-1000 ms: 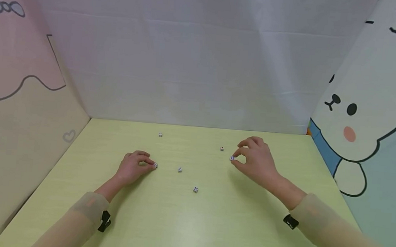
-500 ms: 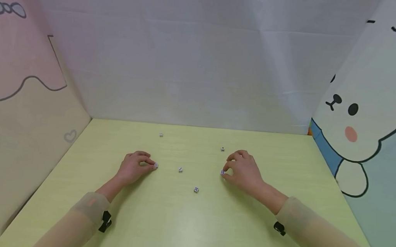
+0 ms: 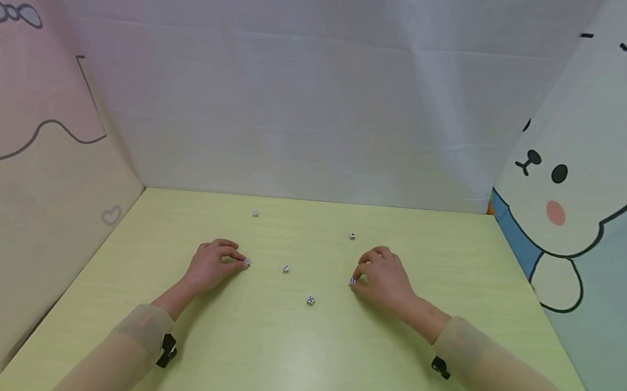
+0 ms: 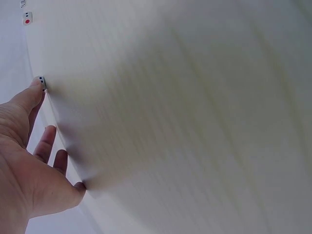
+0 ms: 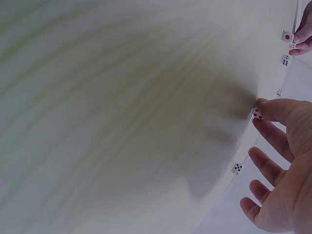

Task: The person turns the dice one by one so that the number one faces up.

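My left hand (image 3: 213,265) pinches a small white die (image 3: 247,262) between thumb and index finger, low at the table left of centre. In the left wrist view dark pips show on that die (image 4: 42,83). To the right of centre my right hand (image 3: 383,279) pinches another white die (image 3: 352,281) in the same way; red pips face the right wrist camera on this die (image 5: 258,113). Between the hands lie two loose dice, one die (image 3: 286,269) nearer the left hand and one die (image 3: 311,301) closer to the front.
Farther back on the pale yellow table (image 3: 289,365) are two more dice: a die (image 3: 255,213) at the back left and a die (image 3: 352,236) beyond the right hand. A white cloth wall (image 3: 309,109) closes off the back, with printed cartoon panels at both sides.
My right hand has moved nearer to me and slightly left, lowering its die to the table. The left hand has stayed in place with its die.
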Demonstrator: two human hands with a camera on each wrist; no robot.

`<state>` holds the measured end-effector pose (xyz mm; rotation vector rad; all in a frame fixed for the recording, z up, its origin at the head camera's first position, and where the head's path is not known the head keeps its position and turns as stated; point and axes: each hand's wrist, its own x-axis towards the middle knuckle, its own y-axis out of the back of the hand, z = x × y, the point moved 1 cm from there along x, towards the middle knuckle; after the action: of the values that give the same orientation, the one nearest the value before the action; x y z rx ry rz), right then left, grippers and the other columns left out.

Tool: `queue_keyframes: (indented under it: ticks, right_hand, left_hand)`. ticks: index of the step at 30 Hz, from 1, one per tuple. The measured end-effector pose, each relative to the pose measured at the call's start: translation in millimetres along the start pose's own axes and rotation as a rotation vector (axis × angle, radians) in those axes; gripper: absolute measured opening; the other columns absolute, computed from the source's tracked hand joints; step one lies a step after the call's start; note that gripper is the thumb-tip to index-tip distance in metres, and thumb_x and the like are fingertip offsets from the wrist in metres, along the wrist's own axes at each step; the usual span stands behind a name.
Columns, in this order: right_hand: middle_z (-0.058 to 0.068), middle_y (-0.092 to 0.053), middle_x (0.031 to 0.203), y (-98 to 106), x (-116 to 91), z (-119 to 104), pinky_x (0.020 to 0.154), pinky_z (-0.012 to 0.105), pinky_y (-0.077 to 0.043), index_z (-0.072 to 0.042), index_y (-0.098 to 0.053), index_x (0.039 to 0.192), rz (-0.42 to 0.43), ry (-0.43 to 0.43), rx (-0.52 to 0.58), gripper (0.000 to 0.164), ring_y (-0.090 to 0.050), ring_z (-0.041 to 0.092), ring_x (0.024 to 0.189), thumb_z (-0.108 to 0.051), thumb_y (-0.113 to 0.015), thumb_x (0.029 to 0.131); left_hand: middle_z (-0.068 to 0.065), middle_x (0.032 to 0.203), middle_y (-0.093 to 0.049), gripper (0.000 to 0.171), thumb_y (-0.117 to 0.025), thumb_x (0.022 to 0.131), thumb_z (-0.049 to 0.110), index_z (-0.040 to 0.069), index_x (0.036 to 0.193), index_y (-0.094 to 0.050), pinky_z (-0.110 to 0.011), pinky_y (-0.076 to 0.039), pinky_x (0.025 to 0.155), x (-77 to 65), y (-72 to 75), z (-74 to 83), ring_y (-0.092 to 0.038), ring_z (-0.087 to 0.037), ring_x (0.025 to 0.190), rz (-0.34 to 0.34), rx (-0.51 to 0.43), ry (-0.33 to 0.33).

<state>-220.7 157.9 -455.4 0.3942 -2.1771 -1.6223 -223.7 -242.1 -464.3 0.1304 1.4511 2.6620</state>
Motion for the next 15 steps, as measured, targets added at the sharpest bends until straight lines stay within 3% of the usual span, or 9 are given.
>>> queue_keyframes:
  ticks: [15]
  right_hand:
    - [0.003,-0.067,0.114,10,-4,6,0.101,0.057,-0.041,-0.019,-0.082,0.096,0.015,-0.041,0.008,0.014,-0.047,0.035,0.123,-0.028,-0.080,0.085]
  left_hand:
    - [-0.018,0.138,-0.058,0.018,-0.074,0.096,0.029,0.014,0.104,-0.081,-0.066,-0.029,0.109,-1.5,1.3,1.5,-0.039,-0.051,0.132,-0.009,-0.013,0.009]
